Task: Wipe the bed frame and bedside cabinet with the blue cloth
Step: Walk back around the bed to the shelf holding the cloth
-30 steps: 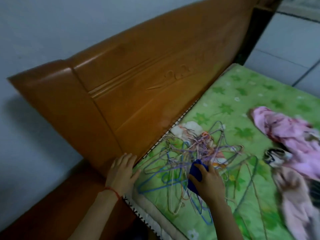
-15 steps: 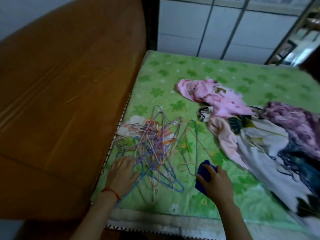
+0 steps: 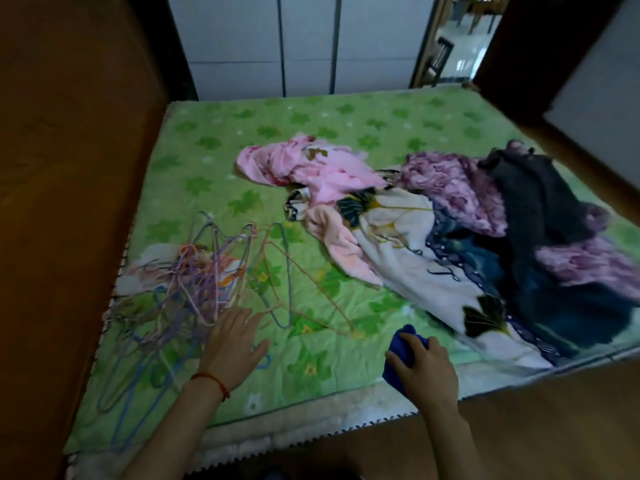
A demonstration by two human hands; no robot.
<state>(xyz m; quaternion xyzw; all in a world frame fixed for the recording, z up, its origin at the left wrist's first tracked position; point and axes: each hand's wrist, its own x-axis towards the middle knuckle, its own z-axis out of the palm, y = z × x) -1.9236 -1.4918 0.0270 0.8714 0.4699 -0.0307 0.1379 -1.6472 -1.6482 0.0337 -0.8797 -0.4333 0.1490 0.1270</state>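
Note:
The blue cloth is bunched under my right hand, which grips it and rests on the green bedspread near the bed's near edge. My left hand lies flat with spread fingers on the bedspread, at the edge of a tangle of wire hangers. The wooden headboard of the bed frame rises along the left. The frame's brown side rail runs along the bottom right. No bedside cabinet is in view.
A heap of clothes in pink, white, purple and dark blue covers the right half of the green leaf-patterned bedspread. A wooden footboard stands at the upper right. Tiled wall and a doorway lie beyond the bed.
My view has swung right, from the headboard to the whole bed. My left hand left the headboard's base and now lies by the hangers. My right hand stays shut on the cloth.

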